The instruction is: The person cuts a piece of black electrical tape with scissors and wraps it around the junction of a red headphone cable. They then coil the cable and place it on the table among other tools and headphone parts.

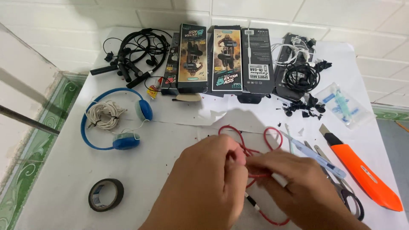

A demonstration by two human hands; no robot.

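Item: red cable (255, 147), thin, looped loosely on the white table (55, 170), at the near centre edge. All places below are given from this cable.

Hands: left hand (208, 183) and right hand (298, 187) meet directly over the cable's near loops. Fingers of both are curled and pinched together on a stretch of the red strand between them; neither hand is spread. A small black-and-white plug end (252, 201) pokes out just below the left hand.

Step in hand, by judgement: fine work on the cable itself, gripped at close quarters between both hands. The next move would call for a steady pinch and slack in the loops, with a tool within reach on the right.

Just right of the cable: a slim pale-blue tool (317, 155), scissors (349, 196) partly under the right hand, then an orange utility knife (362, 170).

Far left, near edge: roll of black tape (105, 194).

Left and beyond: blue headphones (113, 119) ringing a coil of white cord (103, 116).

Beyond, at the table's far side: a row of upright earphone boxes (223, 59), black neckband earphones (136, 51) to their left, tangled black and white earbuds (300, 70) to their right, black scraps (304, 108) and a clear packet (345, 106) nearer.
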